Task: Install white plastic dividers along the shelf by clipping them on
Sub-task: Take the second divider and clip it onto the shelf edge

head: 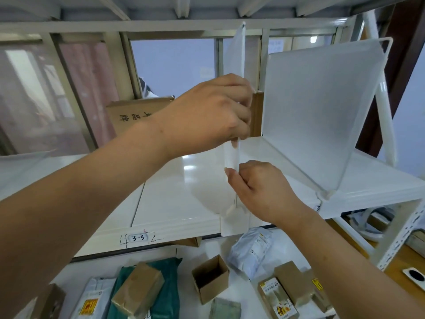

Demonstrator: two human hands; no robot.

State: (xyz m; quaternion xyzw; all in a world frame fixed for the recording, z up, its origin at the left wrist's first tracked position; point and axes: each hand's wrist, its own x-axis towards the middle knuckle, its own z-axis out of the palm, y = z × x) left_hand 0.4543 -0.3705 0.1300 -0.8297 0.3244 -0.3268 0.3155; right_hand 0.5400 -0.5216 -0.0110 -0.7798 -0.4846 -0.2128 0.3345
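A white plastic divider [235, 54] stands edge-on and upright on the white shelf [174, 199], its foot clip [232, 221] over the shelf's front lip. My left hand [211, 113] grips the divider's front edge at mid-height. Lower down, my right hand [259, 189] pinches the same edge just above the clip. To the right, a second white divider [322, 111] stands clipped on the shelf, its face turned toward me.
A label reading 3-3 [137, 238] is stuck on the shelf's front lip. A cardboard box [135, 113] sits at the shelf's back. On the lower shelf lie several parcels, small cardboard boxes [210, 278] and green bags [165, 293]. The rack's perforated post [400, 238] stands right.
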